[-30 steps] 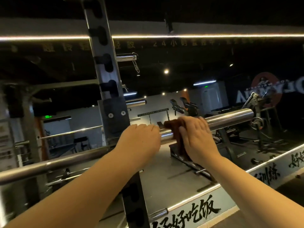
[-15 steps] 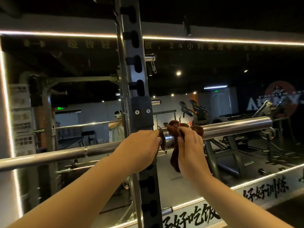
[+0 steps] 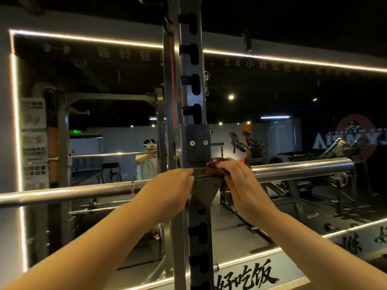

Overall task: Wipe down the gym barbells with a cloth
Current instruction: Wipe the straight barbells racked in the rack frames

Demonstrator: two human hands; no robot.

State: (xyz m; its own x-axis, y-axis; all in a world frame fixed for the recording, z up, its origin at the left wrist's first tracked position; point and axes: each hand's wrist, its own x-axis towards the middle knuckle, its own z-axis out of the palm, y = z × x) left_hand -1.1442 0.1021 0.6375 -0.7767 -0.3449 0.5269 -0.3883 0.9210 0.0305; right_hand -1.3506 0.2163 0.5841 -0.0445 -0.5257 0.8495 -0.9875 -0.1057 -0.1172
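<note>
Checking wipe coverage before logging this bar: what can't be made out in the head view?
All head view:
- Barbell: left end cut off by the frame edge; the stretch at the rack upright hidden by it and both hands.
- Cloth: mostly covered by the right hand; what it touches is unseen.
- Left hand: palm side hidden by its own back, grip unclear.
- Wall posters: too blurred to read.

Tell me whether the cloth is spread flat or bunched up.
Bunched up: the brown cloth shows as crumpled folds under the right hand, which grips it against the barbell beside the rack upright.
</note>
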